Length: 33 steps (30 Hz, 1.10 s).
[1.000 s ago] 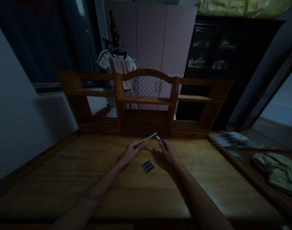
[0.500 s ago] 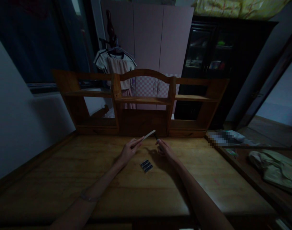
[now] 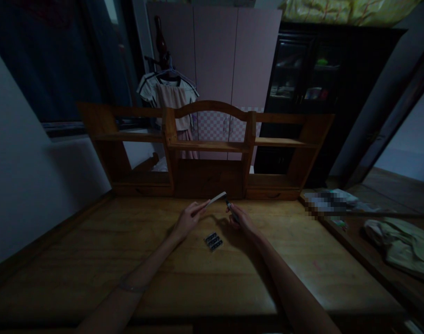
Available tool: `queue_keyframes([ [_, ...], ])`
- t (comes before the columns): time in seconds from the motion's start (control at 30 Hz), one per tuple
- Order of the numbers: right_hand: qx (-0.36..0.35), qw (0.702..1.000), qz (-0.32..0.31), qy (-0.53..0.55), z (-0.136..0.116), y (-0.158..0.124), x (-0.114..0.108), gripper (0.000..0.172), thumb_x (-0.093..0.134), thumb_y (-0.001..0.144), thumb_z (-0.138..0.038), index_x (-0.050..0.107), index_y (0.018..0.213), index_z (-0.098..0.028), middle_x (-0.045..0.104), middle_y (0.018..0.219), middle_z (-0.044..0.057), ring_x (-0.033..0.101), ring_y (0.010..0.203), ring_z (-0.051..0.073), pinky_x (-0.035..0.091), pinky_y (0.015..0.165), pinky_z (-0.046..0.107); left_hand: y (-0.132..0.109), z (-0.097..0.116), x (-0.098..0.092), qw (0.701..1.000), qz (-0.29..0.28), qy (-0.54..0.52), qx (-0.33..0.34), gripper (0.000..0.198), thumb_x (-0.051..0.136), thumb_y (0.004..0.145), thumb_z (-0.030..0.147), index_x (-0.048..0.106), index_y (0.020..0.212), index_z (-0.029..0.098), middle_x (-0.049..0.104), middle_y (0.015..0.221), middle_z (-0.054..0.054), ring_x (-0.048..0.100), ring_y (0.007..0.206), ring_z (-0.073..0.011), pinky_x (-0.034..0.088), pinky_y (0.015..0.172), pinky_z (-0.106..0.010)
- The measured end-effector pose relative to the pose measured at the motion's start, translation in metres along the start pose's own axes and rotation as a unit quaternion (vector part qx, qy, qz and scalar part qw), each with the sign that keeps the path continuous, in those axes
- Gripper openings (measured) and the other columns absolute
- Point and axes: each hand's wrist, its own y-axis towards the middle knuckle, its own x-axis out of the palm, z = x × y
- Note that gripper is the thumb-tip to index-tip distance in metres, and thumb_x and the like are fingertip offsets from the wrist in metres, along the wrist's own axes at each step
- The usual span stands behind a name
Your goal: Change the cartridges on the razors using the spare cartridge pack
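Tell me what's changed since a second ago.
The right hand has turned slightly, and its slim tool now looks dark where metal gleamed. Nothing was taken up or let go: the left hand still holds the pale strip; the dark pack stays on the desk.

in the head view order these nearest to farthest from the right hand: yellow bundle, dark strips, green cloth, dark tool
From the right hand:
1. dark tool: held in it
2. dark strips: on the table, to its left
3. green cloth: off to the right
4. yellow bundle: high at the back, atop the black cabinet
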Motion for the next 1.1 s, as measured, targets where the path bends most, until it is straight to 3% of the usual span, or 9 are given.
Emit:
queue_keyframes([
  [0.43,-0.038,0.998,0.010,-0.046,-0.003,-0.004,0.000,0.037,0.043,0.085,-0.053,0.056,0.086,-0.018,0.032,0.044,-0.008,0.027,0.036,0.008,0.019,0.037,0.021,-0.001,0.006,0.000,1.000,-0.009,-0.007,-0.022,0.039,0.048,0.087,0.036,0.053,0.124,0.025,0.058,0.088,-0.003,0.053,0.079,-0.0135,0.040,0.074,-0.024],
  [0.67,-0.053,0.996,0.052,-0.042,-0.006,-0.002,0.000,0.041,0.041,0.086,-0.054,0.057,0.089,-0.017,0.028,0.045,-0.008,0.024,0.039,0.009,0.016,0.038,0.021,-0.001,0.005,0.001,1.000,-0.006,-0.018,-0.021,0.040,0.047,0.088,0.037,0.053,0.125,0.023,0.057,0.088,-0.003,0.052,0.079,-0.0136,0.039,0.076,-0.024],
  [0.83,-0.040,0.996,0.034,-0.066,-0.006,-0.003,0.003,0.042,0.042,0.084,-0.056,0.058,0.087,-0.017,0.029,0.045,-0.008,0.026,0.039,0.009,0.018,0.038,0.021,-0.001,0.004,0.002,1.000,-0.004,-0.008,-0.021,0.040,0.048,0.087,0.037,0.053,0.125,0.024,0.055,0.084,-0.002,0.051,0.076,-0.0131,0.039,0.074,-0.024],
  [1.0,-0.050,0.994,0.077,-0.057,-0.007,-0.003,0.003,0.045,0.042,0.082,-0.059,0.057,0.090,-0.017,0.029,0.045,-0.008,0.026,0.038,0.009,0.018,0.038,0.021,-0.001,0.004,0.003,1.000,-0.006,0.003,-0.017,0.040,0.047,0.088,0.037,0.053,0.124,0.024,0.054,0.082,-0.002,0.050,0.075,-0.0128,0.040,0.072,-0.023],
  [1.1,-0.044,0.996,0.055,-0.058,-0.004,-0.003,0.003,0.045,0.041,0.083,-0.059,0.057,0.090,-0.017,0.030,0.045,-0.008,0.026,0.038,0.009,0.018,0.038,0.021,-0.002,0.007,0.002,1.000,-0.013,0.005,-0.021,0.039,0.046,0.088,0.037,0.053,0.124,0.024,0.056,0.084,-0.003,0.052,0.078,-0.0137,0.040,0.074,-0.024],
])
